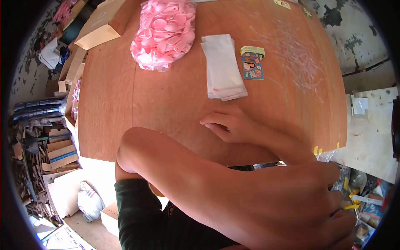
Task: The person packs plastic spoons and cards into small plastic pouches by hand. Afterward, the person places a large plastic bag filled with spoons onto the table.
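Observation:
My left arm crosses low in front of my body, and my left hand [325, 196] is at the lower right, over my right elbow area. Its fingers are curled, and what they close on, if anything, is hidden. On the near part of the table rests my right hand [231, 124], fingers bent and loosely closed, with nothing visible in it. Just beyond it lies a stack of clear self-seal plastic bags [224, 66]. Beside that stack are small printed cards [252, 66], blue with a green-and-yellow end. A clear bag of pink plastic spoons [166, 33] sits at the far left.
The brown wooden table [108, 100] has a tangle of thin clear strips [298, 58] on its right side. A cardboard box [104, 23] stands at the back left corner. Stacked cardboard [60, 154] and a white sack [89, 202] are on the left floor.

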Available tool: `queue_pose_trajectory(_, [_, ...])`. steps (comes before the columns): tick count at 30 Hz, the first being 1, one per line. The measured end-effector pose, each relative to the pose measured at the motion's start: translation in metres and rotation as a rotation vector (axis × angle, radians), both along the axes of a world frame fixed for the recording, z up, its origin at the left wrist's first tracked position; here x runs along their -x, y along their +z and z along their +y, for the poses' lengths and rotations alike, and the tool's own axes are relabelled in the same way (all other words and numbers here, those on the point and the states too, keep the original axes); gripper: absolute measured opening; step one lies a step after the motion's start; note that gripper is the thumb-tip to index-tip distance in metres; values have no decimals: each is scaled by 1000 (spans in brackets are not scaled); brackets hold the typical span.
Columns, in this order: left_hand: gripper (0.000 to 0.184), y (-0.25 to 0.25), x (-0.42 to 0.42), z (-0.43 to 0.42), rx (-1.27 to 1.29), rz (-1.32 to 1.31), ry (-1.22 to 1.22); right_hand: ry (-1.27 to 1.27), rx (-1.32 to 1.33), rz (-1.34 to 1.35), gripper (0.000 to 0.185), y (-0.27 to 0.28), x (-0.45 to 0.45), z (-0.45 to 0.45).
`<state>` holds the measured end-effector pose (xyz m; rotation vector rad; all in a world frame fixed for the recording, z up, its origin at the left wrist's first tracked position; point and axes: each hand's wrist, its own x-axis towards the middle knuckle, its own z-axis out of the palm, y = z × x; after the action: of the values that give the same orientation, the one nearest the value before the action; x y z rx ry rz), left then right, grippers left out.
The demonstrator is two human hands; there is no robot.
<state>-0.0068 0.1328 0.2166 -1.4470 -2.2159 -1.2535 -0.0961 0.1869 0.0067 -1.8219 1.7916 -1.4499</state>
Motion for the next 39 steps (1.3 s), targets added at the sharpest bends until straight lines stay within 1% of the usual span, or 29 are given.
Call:
queue_pose_trajectory(1, [26,0,0,-5,35,9,21,6,0,1,12,5,0,2])
queue_pose_trajectory(3, [26,-5,0,-18,75,16,56,-22,-175,-181,17,23,-3,6])
queue_pose_trajectory(4, [23,-8,4,-25,208,94,167,-15,-172,-172,17,31,-2,4])
queue_pose_trajectory(5, [21,-13,8,-31,338,168,287,-77,-191,-244,18,40,-1,1])
queue_pose_trajectory(6, [21,-18,12,-39,466,240,411,-136,-214,-313,20,48,2,-1])
queue_pose_trajectory(7, [23,-22,17,-48,596,312,536,-121,-217,-300,20,58,11,-4])
queue_pose_trajectory(9, [24,-31,21,-99,455,-146,241,-119,-370,-373,20,73,39,-14])
queue_pose_trajectory(11, [27,-70,30,-142,-76,-121,457,-97,-53,-76,26,62,70,-32])
queue_pose_trajectory(12, [29,-81,40,-171,-149,-18,716,-134,-159,-253,29,62,86,-50])
queue_pose_trajectory(13, [32,-87,48,-205,-262,-101,928,-172,-266,-430,33,64,104,-69])
queue_pose_trajectory(14, [38,-107,62,-251,-260,-8,1176,-252,-233,-414,37,70,114,-90])
queue_pose_trajectory(15, [44,-110,63,-277,-344,-257,1313,-330,-202,-396,42,77,123,-113])
queue_pose_trajectory(17, [54,-142,74,-322,-399,-517,1553,-485,-203,-354,53,66,153,-161])
queue_pose_trajectory(18, [54,-158,80,-335,-412,-500,1561,-474,-197,-338,53,63,162,-181])
queue_pose_trajectory(20, [61,-187,88,-353,-441,-646,1473,-629,-380,-379,60,54,173,-210])
queue_pose_trajectory(22, [61,-201,99,-353,-417,-697,1459,-625,-373,-406,61,41,177,-221])
queue_pose_trajectory(23, [62,-205,105,-354,-387,-759,1435,-630,-372,-443,62,36,180,-225])
queue_pose_trajectory(24, [63,-202,109,-356,-464,-835,1357,-614,-371,-487,58,41,176,-221])
queue_pose_trajectory(25, [63,-190,110,-348,-466,-835,1356,-614,-372,-485,58,39,175,-217])
queue_pose_trajectory(27, [66,-172,115,-331,-618,-921,1182,-598,-358,-510,58,38,175,-207])
queue_pose_trajectory(28, [66,-183,128,-336,-621,-920,1180,-599,-359,-507,58,37,179,-203])
queue_pose_trajectory(29, [68,-198,147,-344,-559,-894,1164,-613,-344,-524,57,35,183,-198])
queue_pose_trajectory(31, [70,-198,163,-339,-497,-871,1141,-633,-330,-541,57,34,191,-187])
queue_pose_trajectory(33, [69,-195,178,-329,-400,-886,1106,-673,-296,-478,58,37,198,-173])
queue_pose_trajectory(34, [66,-191,183,-326,-359,-809,1149,-667,-315,-514,59,41,198,-166])
queue_pose_trajectory(35, [66,-188,185,-322,-359,-807,1142,-674,-313,-512,59,43,200,-160])
queue_pose_trajectory(37, [60,-153,176,-305,-143,-500,1316,-739,-364,-360,58,47,203,-150])
queue_pose_trajectory(38, [60,-145,180,-303,-142,-501,1311,-744,-365,-361,58,50,204,-148])
queue_pose_trajectory(39, [55,-141,185,-303,-106,-314,1309,-753,-301,-226,54,55,202,-147])
